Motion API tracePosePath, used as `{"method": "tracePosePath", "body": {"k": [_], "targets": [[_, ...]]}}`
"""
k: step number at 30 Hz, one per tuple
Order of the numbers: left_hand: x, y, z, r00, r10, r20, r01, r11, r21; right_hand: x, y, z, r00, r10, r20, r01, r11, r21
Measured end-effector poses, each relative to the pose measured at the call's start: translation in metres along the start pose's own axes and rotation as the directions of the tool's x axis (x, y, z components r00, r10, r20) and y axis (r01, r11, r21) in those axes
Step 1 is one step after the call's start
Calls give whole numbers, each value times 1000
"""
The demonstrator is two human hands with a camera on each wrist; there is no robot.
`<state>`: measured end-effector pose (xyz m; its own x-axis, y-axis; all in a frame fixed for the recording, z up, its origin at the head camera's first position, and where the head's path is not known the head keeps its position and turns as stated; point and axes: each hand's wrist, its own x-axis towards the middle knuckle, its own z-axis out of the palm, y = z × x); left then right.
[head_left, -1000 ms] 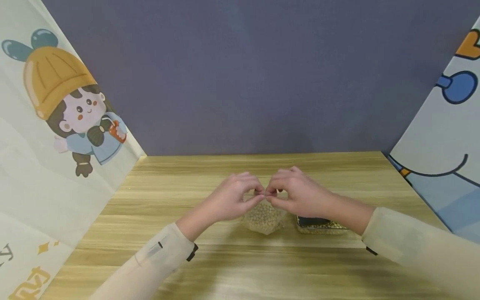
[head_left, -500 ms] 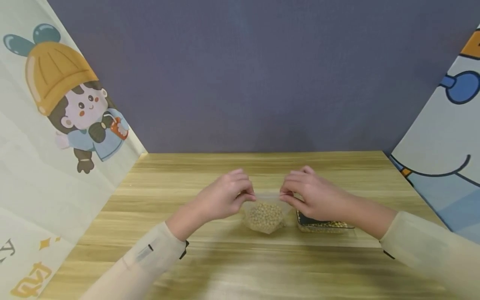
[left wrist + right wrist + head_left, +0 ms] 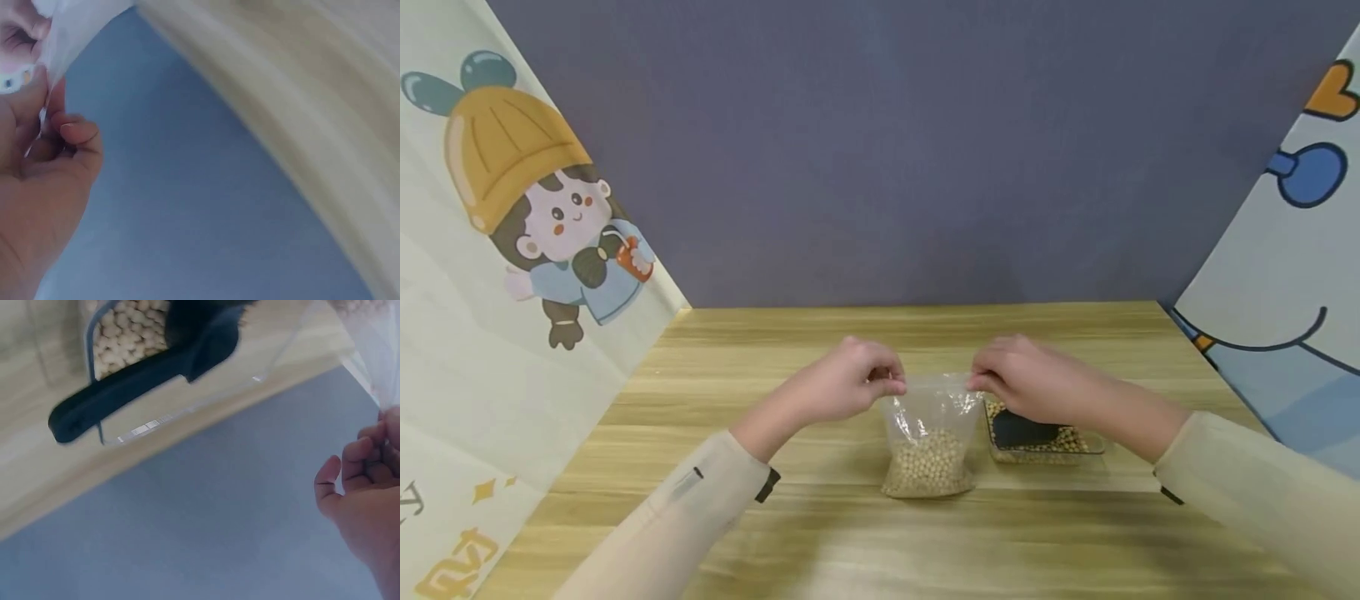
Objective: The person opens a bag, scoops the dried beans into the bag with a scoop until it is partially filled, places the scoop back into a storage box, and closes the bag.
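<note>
A clear plastic bag [image 3: 925,408] stands upright in the head view, its lower part filled with pale round beans [image 3: 928,467]. My left hand [image 3: 850,385] pinches the top left corner between thumb and fingers. At the opposite top corner my right hand [image 3: 1033,382] pinches the bag's edge, so the mouth is stretched between both hands. The left wrist view shows the film of the bag [image 3: 69,37] running up from my left fingertips. In the right wrist view, my right hand [image 3: 369,469] grips the film at the frame's edge.
Right of the bag, partly behind my right hand, sits a clear rectangular container [image 3: 1045,458] of similar beans. A black scoop [image 3: 125,394] lies across it, its handle over the rim. The wooden table [image 3: 760,358] meets a grey-blue partition [image 3: 880,167] at the back.
My hands started together at the bag's mouth, then moved apart along its top edge to the two corners. The bag, earlier leaning back, is now raised upright.
</note>
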<state>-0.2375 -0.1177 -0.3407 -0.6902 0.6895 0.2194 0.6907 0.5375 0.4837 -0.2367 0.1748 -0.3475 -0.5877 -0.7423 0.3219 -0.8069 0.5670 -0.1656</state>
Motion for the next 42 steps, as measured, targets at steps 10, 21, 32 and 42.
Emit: {"method": "tracePosePath", "body": {"k": [10,21,32,42], "targets": [[6,-26,27,979,-201,24,184,933,308,14,2,19,929,277,244,-213,942,-259],[-16,-8,72,820,-432,376,283,876,391,-5,-48,50,858,155,490,-18,962,-273],[-7,-13,77,848,-387,363,270,904,332,0,-60,59,847,208,490,-13,928,-372],[-10,-18,76,836,-365,409,281,926,252,-1,-60,55,822,237,519,-72,945,-318]]}}
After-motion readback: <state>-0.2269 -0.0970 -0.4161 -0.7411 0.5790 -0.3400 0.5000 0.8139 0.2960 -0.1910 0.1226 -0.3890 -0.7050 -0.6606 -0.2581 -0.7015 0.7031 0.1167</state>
